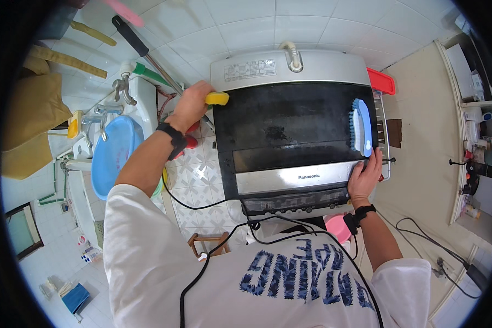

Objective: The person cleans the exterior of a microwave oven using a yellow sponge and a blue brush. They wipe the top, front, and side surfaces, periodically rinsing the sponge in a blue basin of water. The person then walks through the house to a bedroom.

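A Panasonic top-loading washing machine with a silver rear panel (324, 65) and a dark lid (283, 110) stands in front of me. At the lid's far left corner, my left hand (190, 103) grips a yellow sponge (217, 98). The sponge overlaps the lid's left edge. My right hand (363, 177) rests on the machine's front right corner with its thumb apart. Its fingertips lie close to the lower end of a blue and white scrubbing brush (365, 129), and I cannot tell if they touch it. The brush lies along the lid's right side, bristles facing left.
A washbasin (149, 98) holding a blue plastic tub (115, 164) is at my left, beside a metal pole (164, 69). A black cable (229, 246) crosses my shirt. A white wire rack (385, 164) adjoins the machine's right side; a wooden stool (209, 240) stands below.
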The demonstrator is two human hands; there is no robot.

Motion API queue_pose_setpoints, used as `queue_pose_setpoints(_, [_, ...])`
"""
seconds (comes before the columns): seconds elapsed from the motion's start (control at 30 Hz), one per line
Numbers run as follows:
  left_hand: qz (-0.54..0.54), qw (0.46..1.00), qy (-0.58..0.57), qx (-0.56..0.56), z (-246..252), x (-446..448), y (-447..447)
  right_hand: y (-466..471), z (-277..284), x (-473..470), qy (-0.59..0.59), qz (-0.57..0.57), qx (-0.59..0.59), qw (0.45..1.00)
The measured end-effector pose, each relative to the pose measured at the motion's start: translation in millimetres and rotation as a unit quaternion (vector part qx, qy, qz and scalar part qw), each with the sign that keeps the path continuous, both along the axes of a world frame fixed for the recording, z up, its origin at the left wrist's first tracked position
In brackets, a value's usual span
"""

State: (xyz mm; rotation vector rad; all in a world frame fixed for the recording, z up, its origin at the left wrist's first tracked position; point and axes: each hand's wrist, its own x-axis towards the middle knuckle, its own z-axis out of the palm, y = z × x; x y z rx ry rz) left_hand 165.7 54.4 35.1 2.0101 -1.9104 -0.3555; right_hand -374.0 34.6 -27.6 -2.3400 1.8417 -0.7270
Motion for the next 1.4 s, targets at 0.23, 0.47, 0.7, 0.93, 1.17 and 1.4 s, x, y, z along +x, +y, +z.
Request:
queue_pose_setpoints(0.23, [-0.04, 0.998, 0.008, -0.043, -13, 8, 2, 2, -1, -3, -0.019, 0.009, 0.0, 1.0])
queue_pose_setpoints(0.47, [0.277, 0.902, 0.327, 0.048, 20, 75, 60, 1, -1, -4, -0.022, 0.006, -0.002, 1.0])
queue_pose_setpoints(0.7, [0.15, 0.548, 0.823, -0.009, 46, 29, 63, 1, 4, -1, -0.023, 0.007, 0.002, 1.0])
queue_pose_setpoints(0.93, [0.062, 0.51, 0.858, 0.019, 53, 2, 50, 1, 5, 0, -0.017, 0.008, -0.001, 1.0])
queue_pose_setpoints(1.17, [0.182, 0.69, 0.7, 0.036, 48, 15, 25, 2, 4, -1, -0.014, 0.006, -0.002, 1.0])
queue_pose_setpoints(1.4, [0.004, 0.998, -0.034, -0.047, 21, -19, -19, 1, 4, 1, -0.005, -0.003, 0.004, 1.0])
